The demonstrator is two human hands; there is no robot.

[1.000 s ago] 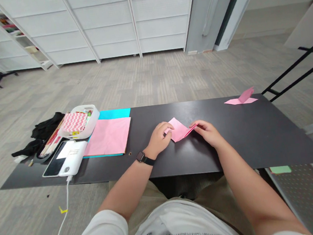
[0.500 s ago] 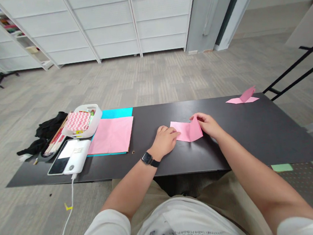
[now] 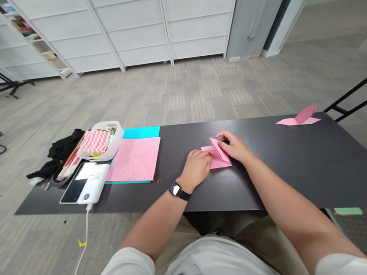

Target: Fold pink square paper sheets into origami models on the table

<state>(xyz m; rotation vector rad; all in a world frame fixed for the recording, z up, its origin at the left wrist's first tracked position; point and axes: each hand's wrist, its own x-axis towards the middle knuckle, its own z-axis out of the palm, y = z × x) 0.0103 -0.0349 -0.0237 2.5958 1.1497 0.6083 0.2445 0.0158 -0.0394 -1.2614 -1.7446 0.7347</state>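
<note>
A small sheet of folded pink paper (image 3: 221, 162) lies on the dark table between my hands, with a narrow flap standing up from it. My left hand (image 3: 196, 167), with a watch on its wrist, holds the paper's left side against the tabletop with curled fingers. On the other side, my right hand (image 3: 234, 146) pinches the raised flap between thumb and fingers. The fingertips partly hide the paper's edges. Farther right, near the table's back edge, rests a folded pink paper piece (image 3: 303, 117) with one part sticking up.
Left on the dark table (image 3: 272, 162) are a pink paper stack (image 3: 138, 160) over blue sheets (image 3: 141, 133), a white basket (image 3: 117, 140), a pencil tray (image 3: 69, 166), black cloth (image 3: 62, 148), a phone (image 3: 74, 185) and a white power bank (image 3: 94, 183) with a cable (image 3: 83, 250).
My right hand has moved left, bringing the raised flap over toward my left hand, so it now stands narrower and leans left. My left hand keeps holding the paper. The view has shifted slightly.
</note>
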